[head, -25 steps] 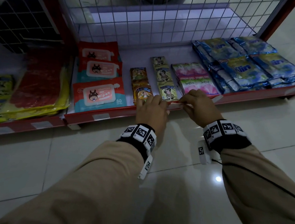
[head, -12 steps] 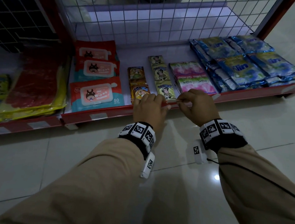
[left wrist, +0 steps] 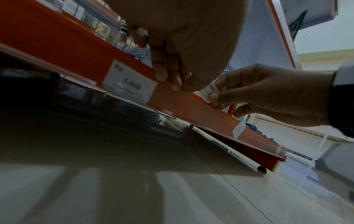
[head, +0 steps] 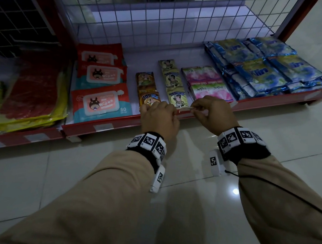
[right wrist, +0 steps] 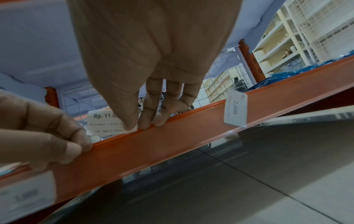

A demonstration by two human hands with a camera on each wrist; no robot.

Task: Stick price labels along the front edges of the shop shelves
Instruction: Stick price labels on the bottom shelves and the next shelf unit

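Note:
The red front rail (head: 117,121) of the low shelf runs across the head view. My left hand (head: 165,110) curls its fingers (right wrist: 76,145) over the rail's top edge (left wrist: 182,98). Just to its right, my right hand (head: 198,108) pinches a white price label (right wrist: 105,122) printed "Rp. 11.0…" between thumb and fingers and holds it at the rail's upper lip. That label (left wrist: 208,91) shows as a small white slip between the two hands. A "3.000" label (left wrist: 130,84) sits in the rail to the left of my left hand.
A "2.000" label (right wrist: 235,108) hangs askew on the rail to the right. Wipes packs (head: 101,101), snack sachets (head: 148,97), pink tissue packs (head: 211,91) and blue packets (head: 261,72) lie on the shelf. A wire grid (head: 164,25) backs it. Glossy floor tiles (head: 53,180) lie below.
Both hands stay at the same spot on the rail with the label between them. The head view has shifted slightly.

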